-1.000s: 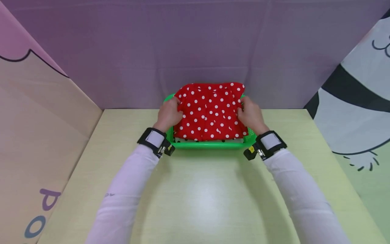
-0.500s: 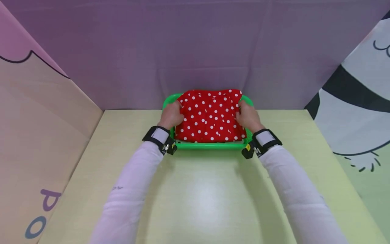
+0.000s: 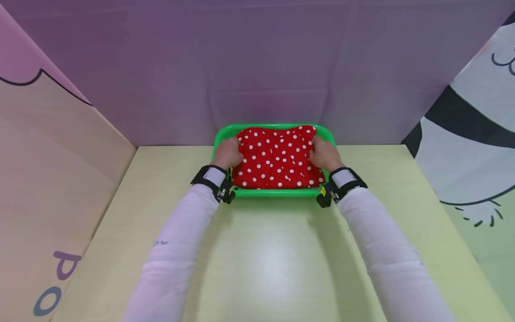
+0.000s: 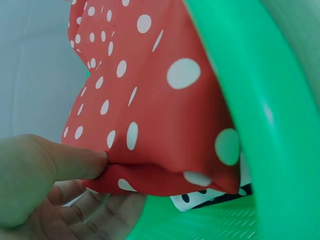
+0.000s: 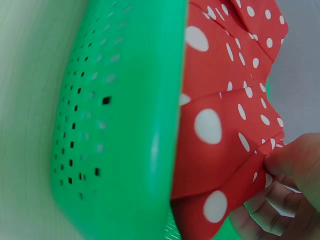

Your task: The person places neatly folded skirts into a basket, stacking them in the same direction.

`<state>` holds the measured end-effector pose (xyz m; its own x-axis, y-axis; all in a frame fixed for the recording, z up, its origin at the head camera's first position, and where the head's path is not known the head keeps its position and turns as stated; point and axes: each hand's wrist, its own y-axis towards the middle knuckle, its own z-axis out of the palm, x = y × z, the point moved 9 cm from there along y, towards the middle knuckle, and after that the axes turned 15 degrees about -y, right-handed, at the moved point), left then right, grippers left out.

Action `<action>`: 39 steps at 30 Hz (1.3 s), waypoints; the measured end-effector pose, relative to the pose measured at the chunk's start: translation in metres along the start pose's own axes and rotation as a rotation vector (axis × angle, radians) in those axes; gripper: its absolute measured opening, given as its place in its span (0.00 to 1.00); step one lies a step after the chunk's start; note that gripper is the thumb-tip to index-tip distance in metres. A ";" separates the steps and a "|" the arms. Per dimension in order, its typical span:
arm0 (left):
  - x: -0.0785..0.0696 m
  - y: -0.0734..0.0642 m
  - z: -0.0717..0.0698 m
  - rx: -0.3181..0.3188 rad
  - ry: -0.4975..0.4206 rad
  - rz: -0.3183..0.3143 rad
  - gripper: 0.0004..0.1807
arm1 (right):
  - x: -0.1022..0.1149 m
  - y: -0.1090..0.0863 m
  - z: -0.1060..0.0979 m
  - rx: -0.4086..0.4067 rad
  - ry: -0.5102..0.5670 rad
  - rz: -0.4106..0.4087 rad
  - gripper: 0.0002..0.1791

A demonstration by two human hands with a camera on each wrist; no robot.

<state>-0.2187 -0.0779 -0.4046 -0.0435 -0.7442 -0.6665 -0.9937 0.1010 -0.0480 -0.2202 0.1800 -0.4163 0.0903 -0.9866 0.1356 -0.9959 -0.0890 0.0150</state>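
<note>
A folded red cloth with white polka dots (image 3: 277, 158) lies inside a green plastic basket (image 3: 277, 193). At its left edge my left hand (image 3: 228, 153) pinches the fabric, thumb on top and fingers underneath, as the left wrist view shows. My right hand (image 3: 325, 154) pinches the opposite edge the same way; in the right wrist view the thumb presses the red cloth (image 5: 225, 145) against the fingers. Both hands are within the basket's rim. Beneath the red cloth, a white piece with black spots (image 4: 185, 200) peeks out in the left wrist view.
The basket stands at the back of a pale wooden table (image 3: 265, 259), close to a purple cloth backdrop (image 3: 269, 58). Printed panels flank the table, a beige one (image 3: 52, 170) on the left and one with a black-and-white figure (image 3: 470, 147) on the right.
Both hands have lowered the red cloth further into the basket and come slightly closer together. The basket's far rim now shows behind the cloth, and the white piece beneath is covered in the head view.
</note>
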 end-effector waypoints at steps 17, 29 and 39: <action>0.001 -0.001 0.006 0.064 0.007 -0.030 0.14 | 0.014 -0.003 0.010 0.090 -0.062 -0.037 0.16; 0.011 -0.002 0.017 0.199 0.100 -0.047 0.10 | 0.014 -0.010 0.021 0.272 -0.158 -0.054 0.14; 0.018 -0.004 0.017 0.235 0.072 -0.052 0.16 | 0.011 -0.012 0.026 0.307 -0.103 -0.061 0.17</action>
<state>-0.2136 -0.0805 -0.4287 -0.0083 -0.7970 -0.6039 -0.9441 0.2053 -0.2580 -0.2075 0.1665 -0.4404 0.1649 -0.9854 0.0429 -0.9443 -0.1703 -0.2815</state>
